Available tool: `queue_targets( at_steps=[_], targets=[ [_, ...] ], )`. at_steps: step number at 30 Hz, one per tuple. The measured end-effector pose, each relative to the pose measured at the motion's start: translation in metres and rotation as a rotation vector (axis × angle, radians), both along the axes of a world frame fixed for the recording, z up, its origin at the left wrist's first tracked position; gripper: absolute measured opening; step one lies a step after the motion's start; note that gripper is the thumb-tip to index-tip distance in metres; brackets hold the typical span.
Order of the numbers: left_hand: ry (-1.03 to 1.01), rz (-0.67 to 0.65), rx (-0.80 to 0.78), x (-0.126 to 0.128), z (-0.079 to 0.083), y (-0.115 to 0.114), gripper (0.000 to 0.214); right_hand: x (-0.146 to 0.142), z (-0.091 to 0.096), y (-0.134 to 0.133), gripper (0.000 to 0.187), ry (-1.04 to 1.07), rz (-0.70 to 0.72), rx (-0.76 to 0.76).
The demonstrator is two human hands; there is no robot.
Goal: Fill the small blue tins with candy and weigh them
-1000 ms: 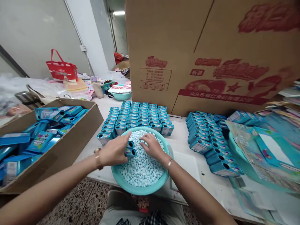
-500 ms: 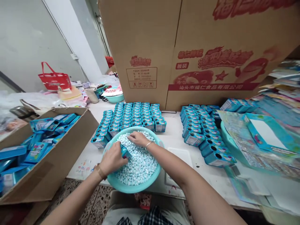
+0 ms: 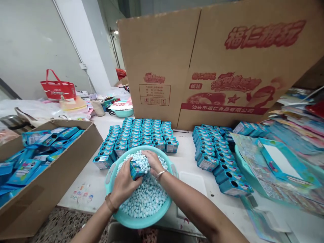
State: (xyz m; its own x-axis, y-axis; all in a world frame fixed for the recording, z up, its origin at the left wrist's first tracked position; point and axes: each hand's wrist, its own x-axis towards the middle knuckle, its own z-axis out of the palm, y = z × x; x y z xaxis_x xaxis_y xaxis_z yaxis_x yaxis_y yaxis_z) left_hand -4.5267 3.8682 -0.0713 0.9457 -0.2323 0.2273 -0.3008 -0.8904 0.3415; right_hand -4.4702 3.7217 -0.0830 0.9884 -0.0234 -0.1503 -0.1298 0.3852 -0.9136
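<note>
A teal plastic basin (image 3: pixel 111 175) full of small pale blue candies (image 3: pixel 146 199) sits at the near table edge. My left hand (image 3: pixel 124 184) grips a small blue tin box (image 3: pixel 136 169) over the candies, its top heaped with them. My right hand (image 3: pixel 152 160) is cupped against the box's far side, fingers curled over a heap of candies. Just beyond the basin stands a tidy block of several identical blue tin boxes (image 3: pixel 141 133) in rows.
A second group of blue boxes (image 3: pixel 217 155) lies to the right, beside blue printed cartons (image 3: pixel 283 162). A large brown cardboard carton (image 3: pixel 215 67) stands behind. At left is an open cardboard box (image 3: pixel 63 165) of blue packs. A red bag (image 3: pixel 57 88) and clutter sit far left.
My left hand has lifted the blue box up out of the candies. My right hand has drawn back from the far rim and now cups candies against the box.
</note>
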Motion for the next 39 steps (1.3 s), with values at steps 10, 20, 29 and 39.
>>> queue_targets(
  at_steps=[10,20,29,39],
  targets=[
    [-0.123,0.022,-0.531,-0.007,0.001,-0.01,0.078,-0.003,0.047,0.006,0.025,-0.113,-0.023,-0.019],
    [-0.123,-0.04,-0.62,-0.014,0.002,-0.022,0.087,-0.016,0.054,-0.003,0.029,-0.045,0.042,-0.121],
    [-0.079,0.032,-0.596,-0.019,0.004,-0.034,0.091,-0.022,0.044,-0.009,0.032,-0.042,0.069,-0.317],
    [0.008,-0.016,-0.579,-0.03,0.013,-0.012,0.099,-0.032,0.026,-0.018,0.033,-0.142,0.135,-0.503]
  ],
)
